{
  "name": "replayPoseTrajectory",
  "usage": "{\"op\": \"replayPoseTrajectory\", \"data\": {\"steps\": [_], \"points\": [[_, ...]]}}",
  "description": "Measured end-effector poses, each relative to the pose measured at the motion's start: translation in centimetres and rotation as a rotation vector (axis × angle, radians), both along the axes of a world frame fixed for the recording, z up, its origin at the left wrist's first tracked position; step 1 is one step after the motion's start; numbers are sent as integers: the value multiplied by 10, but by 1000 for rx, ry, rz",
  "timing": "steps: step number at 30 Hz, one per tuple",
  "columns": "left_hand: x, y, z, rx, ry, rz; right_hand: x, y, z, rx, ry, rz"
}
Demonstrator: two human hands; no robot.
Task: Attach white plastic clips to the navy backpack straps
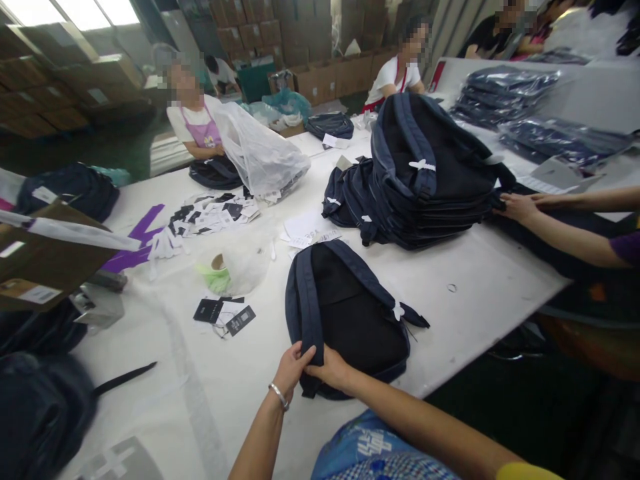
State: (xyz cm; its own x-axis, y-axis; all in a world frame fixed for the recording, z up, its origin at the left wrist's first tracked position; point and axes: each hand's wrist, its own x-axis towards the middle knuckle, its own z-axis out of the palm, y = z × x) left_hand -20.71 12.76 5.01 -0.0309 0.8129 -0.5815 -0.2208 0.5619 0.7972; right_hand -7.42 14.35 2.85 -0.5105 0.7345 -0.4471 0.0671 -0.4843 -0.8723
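Note:
A navy backpack (363, 320) lies on the white table in front of me, its black padded back and both shoulder straps facing up. My left hand (291, 368) pinches the lower end of the left-hand shoulder strap (309, 300). Close beside it, my right hand (331, 368) grips the same strap end near the bag's bottom corner. A white tie (398, 311) is fastened round the other strap. Left of the backpack lie black and white hang tags (225, 313) with thin strings. My fingertips are partly hidden by the strap.
A stack of navy backpacks (425, 173) stands behind mine. A co-worker's hands (520, 207) touch a dark bag at the right. Across the table, a person handles a white plastic bag (265, 150). Scattered tags (215, 215), purple strips (143, 237) and a cardboard box (55, 260) occupy the left side.

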Motion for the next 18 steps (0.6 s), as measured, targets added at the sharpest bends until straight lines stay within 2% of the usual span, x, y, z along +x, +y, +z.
{"op": "replayPoseTrajectory", "data": {"steps": [2,4,5,7,9,10,12,14,16,18], "points": [[-4,-3,-7,-30,-27,36,2,-6,3,-106,-19,60],[-9,-5,-15,-74,-35,48,14,-12,4,-93,-61,90],[-11,-6,-19,-92,-40,53,25,-14,4,1,-112,78],[-13,-8,-25,-118,-57,67,56,-17,3,311,-289,30],[-11,-9,-27,-127,-72,83,94,-19,-2,611,-531,-23],[-9,-10,-26,-125,-77,93,112,-20,-5,695,-659,-68],[-3,-11,-24,-121,-96,96,143,-23,-12,741,-883,-182],[1,-12,-20,-141,-144,73,160,-26,-19,716,-1022,-227],[1,-12,-16,-192,-224,44,166,-24,-26,732,-1061,-123],[-4,-10,-11,-262,-317,62,167,-13,-32,782,-1057,54]]}}
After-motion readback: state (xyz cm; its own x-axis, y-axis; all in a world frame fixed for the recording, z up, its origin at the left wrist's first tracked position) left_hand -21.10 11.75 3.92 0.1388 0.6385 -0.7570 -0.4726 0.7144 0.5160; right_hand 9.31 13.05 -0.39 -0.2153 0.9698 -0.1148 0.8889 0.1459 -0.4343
